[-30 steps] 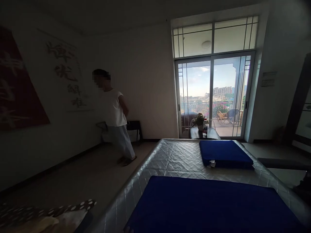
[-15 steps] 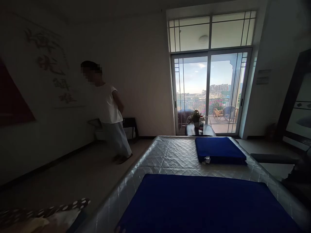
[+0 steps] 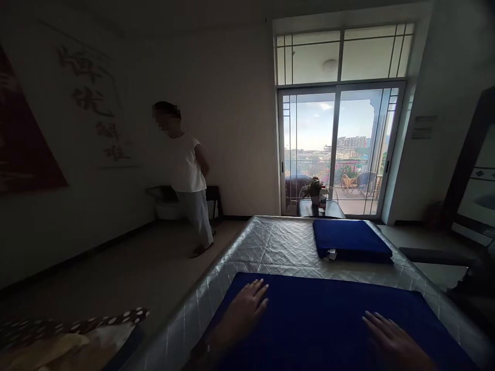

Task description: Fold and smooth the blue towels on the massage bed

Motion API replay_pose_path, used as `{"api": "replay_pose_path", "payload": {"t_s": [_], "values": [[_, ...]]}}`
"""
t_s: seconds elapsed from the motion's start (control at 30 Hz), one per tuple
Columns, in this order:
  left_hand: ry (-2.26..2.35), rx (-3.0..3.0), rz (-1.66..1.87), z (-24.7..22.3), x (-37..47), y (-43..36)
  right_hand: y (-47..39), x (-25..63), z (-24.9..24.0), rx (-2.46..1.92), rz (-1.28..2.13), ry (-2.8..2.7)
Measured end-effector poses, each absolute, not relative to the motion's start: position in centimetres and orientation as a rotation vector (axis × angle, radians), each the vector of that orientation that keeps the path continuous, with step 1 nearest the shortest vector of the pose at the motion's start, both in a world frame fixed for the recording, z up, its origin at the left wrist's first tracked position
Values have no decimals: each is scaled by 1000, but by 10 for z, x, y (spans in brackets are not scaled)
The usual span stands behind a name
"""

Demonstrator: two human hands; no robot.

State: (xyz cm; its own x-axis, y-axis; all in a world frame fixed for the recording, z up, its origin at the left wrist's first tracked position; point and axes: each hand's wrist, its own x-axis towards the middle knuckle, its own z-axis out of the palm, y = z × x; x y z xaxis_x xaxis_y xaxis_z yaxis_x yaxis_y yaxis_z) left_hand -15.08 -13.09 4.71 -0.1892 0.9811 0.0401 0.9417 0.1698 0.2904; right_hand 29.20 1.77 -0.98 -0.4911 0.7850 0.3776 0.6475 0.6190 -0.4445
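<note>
Two bare hands of yours, palms down and well apart, are over the blue cloth. Your left hand is near its far left corner, fingers straight and a little spread, with nothing pinched between them. Your right hand is at the cloth's right side, its fingers stretched out and close together, likewise gripping nothing. You cannot tell for sure how firmly either palm presses.

The cloth lies flat on the silver-covered desk, and its near part runs out of view below you. Beyond it, on the far right of the desk and apart from the cloth, sits a layered blue stack with a white tag at its near edge. To your left, a person in a white top stands beyond the desk's left edge. Ahead is a glass door, with a plant and a bottle before it.
</note>
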Motion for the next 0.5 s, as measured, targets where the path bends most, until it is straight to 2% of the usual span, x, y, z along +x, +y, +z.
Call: {"api": "replay_pose_path", "payload": {"t_s": [0.2, 0.37, 0.5], "values": [[2372, 1829, 364, 53, -168, -68, -12, 130, 50, -974, 347, -2613], [2398, 1832, 321, 34, -184, -70, -11, 61, 42, -940, 396, -2595], [2410, 1834, 257, 28, -187, -67, -2, 48, 24, -988, 459, -2598]]}}
